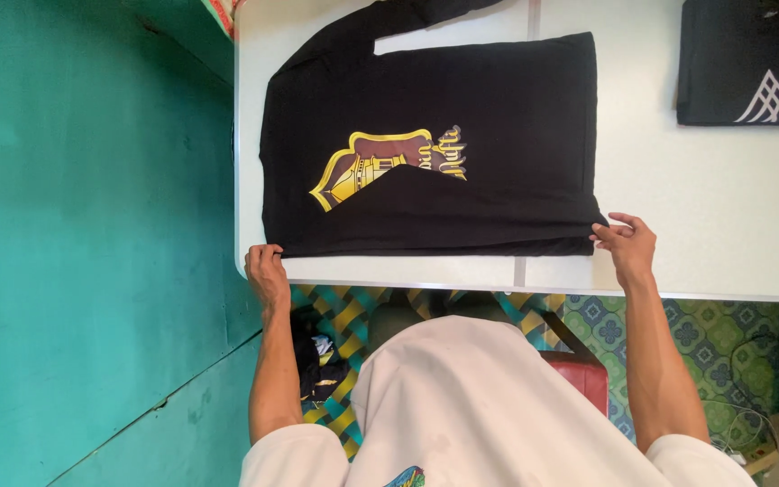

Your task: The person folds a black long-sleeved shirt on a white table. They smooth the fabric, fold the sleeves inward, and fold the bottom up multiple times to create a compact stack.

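Note:
A black long-sleeved shirt (498,108) with a gold and brown print lies flat on the white table (714,216), its near side folded over part of the print. My left hand (267,271) pinches the folded edge at the shirt's near left corner, by the table's edge. At the near right corner my right hand (628,243) grips the same folded edge with its fingertips. One sleeve runs up toward the table's far edge.
A second black garment (750,63), folded and bearing a white triangular print, lies at the table's far right. A teal wall (92,225) stands left of the table. Below are a patterned floor mat (678,334), a red stool (588,374) and dark cloth on the floor.

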